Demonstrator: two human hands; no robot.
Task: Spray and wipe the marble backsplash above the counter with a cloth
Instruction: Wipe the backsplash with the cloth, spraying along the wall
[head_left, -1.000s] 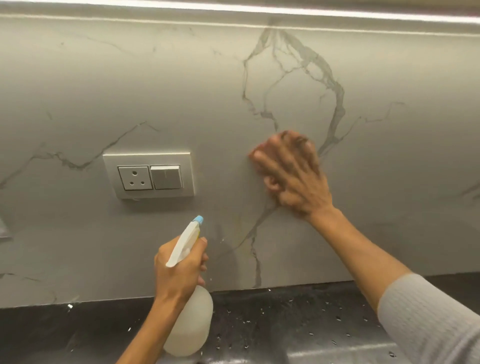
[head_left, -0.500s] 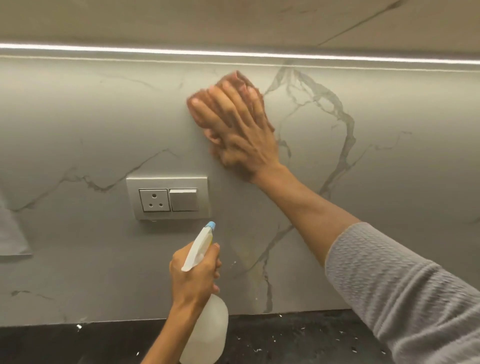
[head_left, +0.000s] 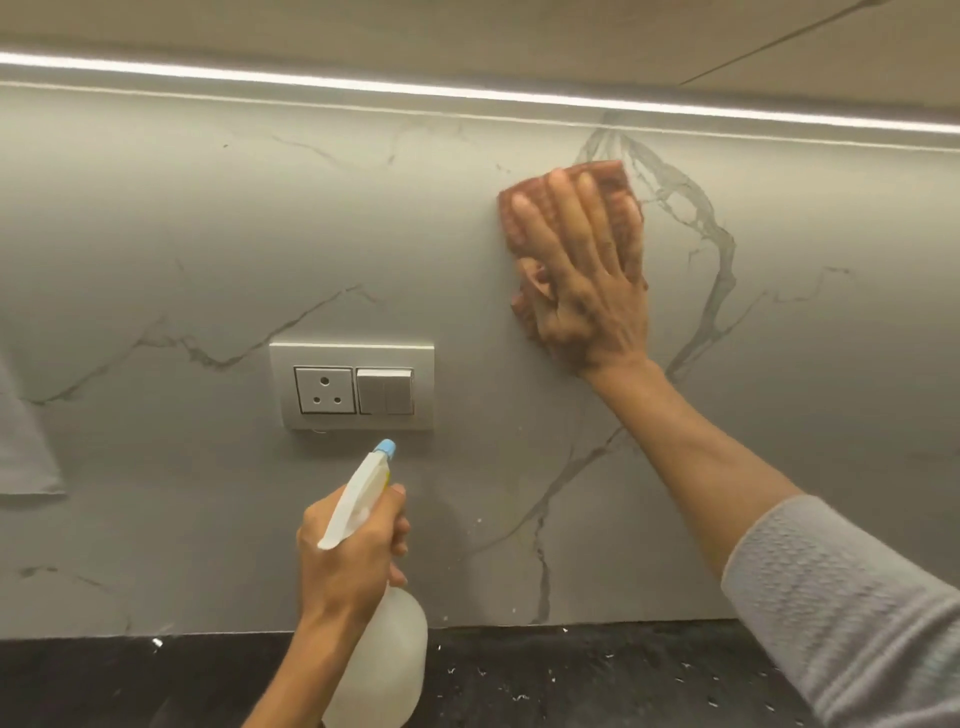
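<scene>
The grey marble backsplash (head_left: 208, 234) with dark veins fills the view. My right hand (head_left: 587, 280) presses a brownish-orange cloth (head_left: 618, 179) flat against its upper part, fingers spread, just left of a large dark vein. My left hand (head_left: 348, 561) grips the neck of a white spray bottle (head_left: 384, 670) with a blue nozzle tip, held low in front of the wall, nozzle aimed up at the marble below the socket plate.
A silver socket-and-switch plate (head_left: 353, 387) sits on the wall left of the cloth. A lit LED strip (head_left: 311, 80) runs under the cabinet above. The black counter (head_left: 571, 675) below is speckled with white bits. A grey cloth edge (head_left: 26, 447) hangs at far left.
My right hand swept the cloth up and left from the middle of the wall, then back to the right along the top. The bottle stayed roughly put; the view tilted up.
</scene>
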